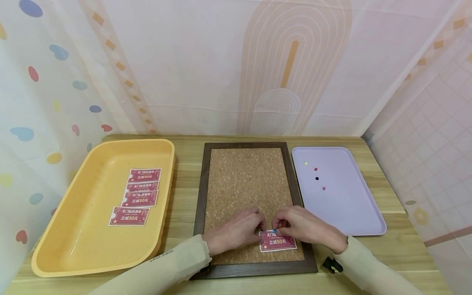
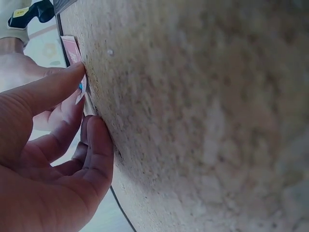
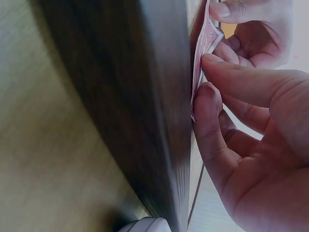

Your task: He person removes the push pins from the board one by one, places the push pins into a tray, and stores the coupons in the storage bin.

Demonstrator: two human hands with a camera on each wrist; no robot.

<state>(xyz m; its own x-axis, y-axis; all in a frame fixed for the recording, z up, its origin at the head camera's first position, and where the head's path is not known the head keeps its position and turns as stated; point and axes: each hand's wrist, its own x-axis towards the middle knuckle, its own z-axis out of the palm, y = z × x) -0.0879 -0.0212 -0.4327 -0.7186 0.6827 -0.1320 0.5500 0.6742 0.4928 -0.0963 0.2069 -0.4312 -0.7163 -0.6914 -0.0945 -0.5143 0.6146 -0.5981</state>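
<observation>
A red paper coupon (image 1: 277, 241) with a white border lies on the lower right of the framed corkboard (image 1: 247, 176). My right hand (image 1: 300, 224) pinches a small blue push pin (image 1: 274, 231) between thumb and forefinger at the coupon's top edge. In the right wrist view the pin is mostly hidden by those fingertips. My left hand (image 1: 237, 229) holds the coupon by its left edge, thumb on the paper and the other fingers curled close to the cork. Seen from the right wrist, the coupon (image 3: 205, 41) bends up slightly at one corner.
To the left stands a yellow tray (image 1: 85, 229) with several more red coupons (image 1: 129, 216) inside. A lilac tray (image 1: 346, 196) on the right holds several small coloured pins (image 1: 317, 178). Beneath everything is a wooden table (image 1: 188, 164), with patterned cloth walls around it.
</observation>
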